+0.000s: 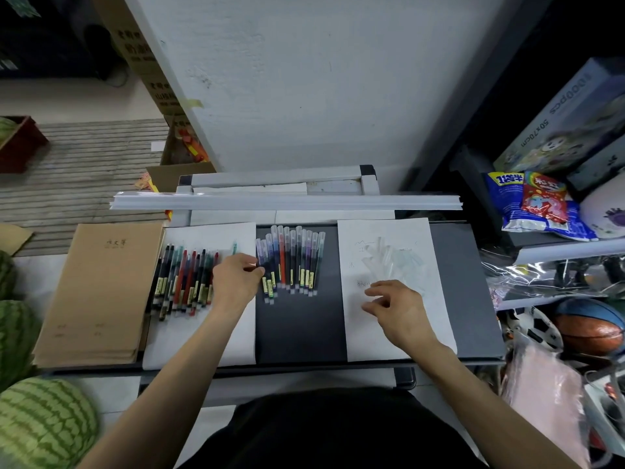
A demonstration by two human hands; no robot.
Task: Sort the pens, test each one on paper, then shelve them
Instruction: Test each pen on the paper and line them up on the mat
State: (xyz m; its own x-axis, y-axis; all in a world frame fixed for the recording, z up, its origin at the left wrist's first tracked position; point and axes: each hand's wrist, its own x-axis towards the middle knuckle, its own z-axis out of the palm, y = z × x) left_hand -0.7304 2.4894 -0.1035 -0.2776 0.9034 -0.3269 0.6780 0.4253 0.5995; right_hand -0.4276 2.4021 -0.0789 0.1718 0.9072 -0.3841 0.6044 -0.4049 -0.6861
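Grey tabletop (297, 333) carries one row of pens (182, 279) on the left sheet (203, 333) and capped pens (291, 258) just beside it, where the left hand (235, 279) bunches its fingertips at the end pen, hold unclear, the right hand (395, 306) loosely curled and empty near loose caps (389, 262); a careless sweep could mix the rows.

dark grey worktop (297, 333), bare down the middle and along the right edge. at the left edge, stack of brown notebooks (101, 292). just beside it, left white sheet (203, 333) bearing a fanned row of black, red and teal pens (182, 279). on the bare middle strip toward the far edge, row of clear-capped pens (294, 262), side by side. right of that, right white sheet (365, 340) with faint scribbles and a heap of clear caps (392, 262). across the far edge, bundle of long white strips (287, 200).
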